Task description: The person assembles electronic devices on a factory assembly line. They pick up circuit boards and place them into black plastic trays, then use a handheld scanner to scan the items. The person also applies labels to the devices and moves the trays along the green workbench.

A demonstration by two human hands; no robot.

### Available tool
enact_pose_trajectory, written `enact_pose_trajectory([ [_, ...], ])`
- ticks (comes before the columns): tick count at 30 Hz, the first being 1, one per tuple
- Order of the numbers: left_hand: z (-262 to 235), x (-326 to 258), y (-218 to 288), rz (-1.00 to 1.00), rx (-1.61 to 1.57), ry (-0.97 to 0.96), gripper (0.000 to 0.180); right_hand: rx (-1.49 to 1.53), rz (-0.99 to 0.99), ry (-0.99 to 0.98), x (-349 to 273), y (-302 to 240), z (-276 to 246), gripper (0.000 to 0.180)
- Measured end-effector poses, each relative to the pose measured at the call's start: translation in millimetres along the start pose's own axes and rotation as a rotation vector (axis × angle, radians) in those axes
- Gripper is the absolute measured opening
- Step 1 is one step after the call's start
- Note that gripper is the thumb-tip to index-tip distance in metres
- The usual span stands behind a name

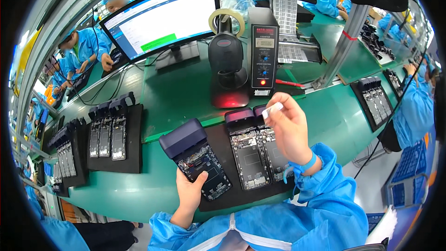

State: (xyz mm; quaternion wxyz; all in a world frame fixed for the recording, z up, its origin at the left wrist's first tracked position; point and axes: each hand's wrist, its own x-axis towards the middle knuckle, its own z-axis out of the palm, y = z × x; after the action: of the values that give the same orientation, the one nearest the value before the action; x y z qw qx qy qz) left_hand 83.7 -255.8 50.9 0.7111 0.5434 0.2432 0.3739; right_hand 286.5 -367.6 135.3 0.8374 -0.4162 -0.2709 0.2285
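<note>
My left hand [189, 191] grips the lower left side of a handheld terminal [211, 173], its circuit board bare and a thick dark purple block at its top end. The terminal is tilted at the left end of a black foam pad [232, 201]. Raised over the pad's right side, my right hand [292, 128] pinches a small white label [272, 109] between thumb and fingers. Beneath it lie two more opened terminals, one in full view [250, 160] and one partly covered by my right hand [274, 155].
A barcode scanner [226, 58] on a stand and a label dispenser [263, 53] with a printed roll stand behind the pad. A monitor [160, 16] rises at back left. More pads with opened terminals [107, 135] lie left and right [375, 102]. Co-workers [416, 107] sit around.
</note>
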Motion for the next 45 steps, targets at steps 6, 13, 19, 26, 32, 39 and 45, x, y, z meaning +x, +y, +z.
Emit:
enact_pose_trajectory([
  [6, 15, -11, -1, 0.216, 0.185, 0.071, 0.043, -0.044, -0.066, -0.256, -24, -3, 24, 0.031],
  [13, 20, -11, -15, 0.39, 0.407, 0.074, 0.033, 0.091, -0.092, -0.35, -46, 6, 57, 0.04],
  [19, 15, -13, -27, 0.317, 0.269, 0.038, 0.03, 0.01, -0.072, -0.308, -56, 11, 70, 0.037],
  [26, 21, -12, -25, 0.269, 0.161, -0.008, 0.027, -0.223, -0.31, -0.213, -57, 22, 74, 0.036],
  [32, 24, -5, 19, 0.191, 0.264, -0.221, 0.023, -0.754, -0.664, -0.333, -57, 22, 64, 0.026],
  [39, 16, -16, -16, 0.336, 0.284, 0.086, 0.04, -1.307, -0.726, -0.267, -45, 29, 56, 0.047],
  [45, -6, -9, -1, 0.242, 0.239, 0.108, 0.063, -1.15, -0.606, -0.033, 10, 5, -11, 0.032],
])
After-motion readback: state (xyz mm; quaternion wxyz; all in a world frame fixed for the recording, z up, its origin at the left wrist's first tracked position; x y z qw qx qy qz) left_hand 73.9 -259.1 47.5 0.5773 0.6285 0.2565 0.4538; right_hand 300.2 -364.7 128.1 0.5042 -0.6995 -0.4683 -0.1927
